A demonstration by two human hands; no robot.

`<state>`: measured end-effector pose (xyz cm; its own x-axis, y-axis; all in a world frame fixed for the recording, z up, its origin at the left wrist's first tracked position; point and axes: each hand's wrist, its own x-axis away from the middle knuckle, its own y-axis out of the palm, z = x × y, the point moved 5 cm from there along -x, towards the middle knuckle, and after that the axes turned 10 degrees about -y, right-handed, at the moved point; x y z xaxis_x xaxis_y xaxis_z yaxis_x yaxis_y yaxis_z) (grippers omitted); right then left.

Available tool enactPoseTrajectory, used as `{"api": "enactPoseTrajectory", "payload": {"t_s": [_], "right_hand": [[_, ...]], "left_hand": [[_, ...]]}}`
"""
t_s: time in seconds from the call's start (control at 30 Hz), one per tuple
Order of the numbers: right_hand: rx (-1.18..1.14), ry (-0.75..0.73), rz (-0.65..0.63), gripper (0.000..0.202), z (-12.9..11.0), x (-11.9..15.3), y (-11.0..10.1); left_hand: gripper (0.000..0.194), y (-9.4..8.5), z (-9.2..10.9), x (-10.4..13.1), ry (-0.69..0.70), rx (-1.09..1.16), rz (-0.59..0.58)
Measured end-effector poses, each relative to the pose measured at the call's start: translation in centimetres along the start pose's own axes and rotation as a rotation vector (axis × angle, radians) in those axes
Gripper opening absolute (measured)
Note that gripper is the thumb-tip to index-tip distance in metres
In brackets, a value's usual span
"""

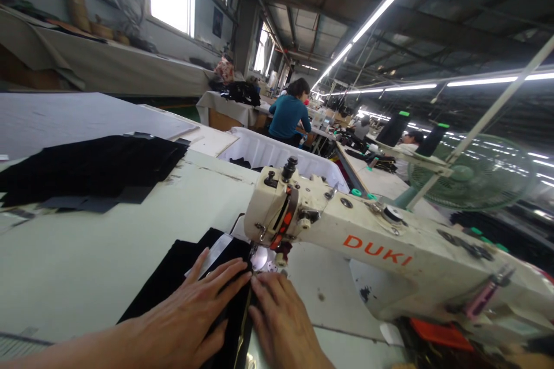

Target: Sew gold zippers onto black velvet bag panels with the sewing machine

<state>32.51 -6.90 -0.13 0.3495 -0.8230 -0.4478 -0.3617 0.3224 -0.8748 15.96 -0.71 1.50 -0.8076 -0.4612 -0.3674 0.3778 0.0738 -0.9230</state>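
Note:
Black fabric [168,274] lies on the pale table, its far right part at the needle area of a white sewing machine [329,225]. My left hand [186,305] rests flat on the fabric, fingers spread and pointing toward the presser foot, beside a light grey strip [213,252]. My right hand [283,317] lies at the fabric's right edge, fingers extended just in front of the needle area. The fingertips of both hands nearly meet there. A thin yellowish line runs along the fabric between my hands.
A stack of black cut pieces [95,167] lies on the table at left. Behind the machine is a white bin [298,158]. A green fan [471,173] and thread cones stand at right. A person in a teal top [288,115] sits farther back.

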Motion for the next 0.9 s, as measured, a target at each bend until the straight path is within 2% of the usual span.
{"api": "enactPoseTrajectory", "payload": {"t_s": [0.27, 0.5, 0.73, 0.9], "right_hand": [[0.121, -0.068, 0.059, 0.045, 0.5, -0.1, 0.7], [0.21, -0.03, 0.051, 0.045, 1.5, -1.0, 1.6], [0.196, -0.03, 0.026, 0.046, 1.4, -1.1, 1.3], [0.206, -0.024, 0.039, 0.044, 1.5, -0.8, 1.1]], "left_hand": [[0.067, 0.6, -0.5, -0.3, 0.006, 0.002, -0.028], [0.06, 0.3, -1.5, -1.7, 0.027, -0.02, 0.14], [0.06, 1.4, -1.6, -1.4, -0.004, -0.041, 0.174], [0.056, 0.7, -1.3, -1.3, 0.054, -0.115, 0.264]]}}
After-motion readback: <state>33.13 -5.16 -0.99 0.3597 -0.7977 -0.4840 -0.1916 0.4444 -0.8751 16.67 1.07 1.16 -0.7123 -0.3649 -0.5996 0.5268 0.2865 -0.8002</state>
